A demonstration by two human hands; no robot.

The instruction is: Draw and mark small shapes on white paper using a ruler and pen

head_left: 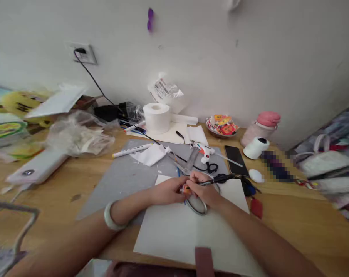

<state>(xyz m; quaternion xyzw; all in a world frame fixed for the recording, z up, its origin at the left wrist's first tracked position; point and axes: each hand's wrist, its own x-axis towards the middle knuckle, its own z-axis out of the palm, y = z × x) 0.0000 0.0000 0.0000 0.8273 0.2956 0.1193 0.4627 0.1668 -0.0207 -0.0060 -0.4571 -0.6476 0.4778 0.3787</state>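
Near the centre of the frame, you have a small orange piece (187,189) at the fingertips of your left hand (170,190), just above a white sheet (165,236). Its far side is hidden by your fingers, so its full shape cannot be told. Judging by its size, it is light and easily lost from a loose grip; whether it is stiff or soft does not show. Take it by its edges with thumb and forefinger, gently, in case it dents or bends.

Your right hand (205,188) is closed around a black pen-like tool (207,183), its fingers meeting the left ones at the piece. That tool looks rigid and light, best gripped low, near the working end. Under your hands a grey loop (202,213) lies over the sheet; it looks hard and smooth, so a wrist could nudge it.

Beyond, towards the upper middle, a white glue gun (205,154) lies near a grey mat (111,188), and a black phone (235,157) rests on the wooden surface (307,231) at right.
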